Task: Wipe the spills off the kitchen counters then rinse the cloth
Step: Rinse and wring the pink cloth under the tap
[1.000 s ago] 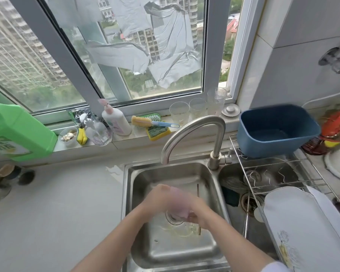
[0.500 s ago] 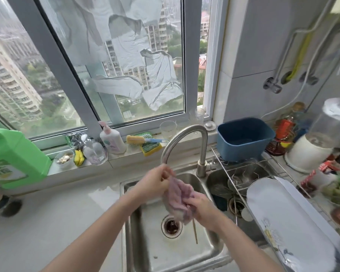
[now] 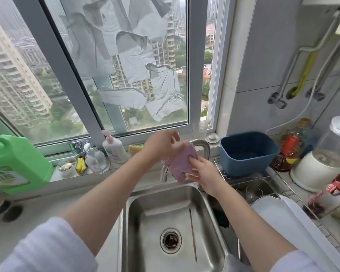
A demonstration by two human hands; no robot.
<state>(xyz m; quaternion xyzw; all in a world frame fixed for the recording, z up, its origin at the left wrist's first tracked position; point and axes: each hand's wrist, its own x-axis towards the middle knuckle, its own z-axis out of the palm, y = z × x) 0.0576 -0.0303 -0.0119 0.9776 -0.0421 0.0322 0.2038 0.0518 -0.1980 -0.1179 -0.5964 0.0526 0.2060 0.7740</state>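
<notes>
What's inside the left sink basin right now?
In the sink basin, a drain strainer holding dark debris and a thin stick lying on the bottom beside it. The near part of the basin is cut off by the frame and the arms.

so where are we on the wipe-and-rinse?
Done, apparently: wiping, since the counter shows no obvious spills. In hand: left hand and right hand hold the pink cloth up at the faucet; no running water visible. Left: maybe hanging it up.
</notes>
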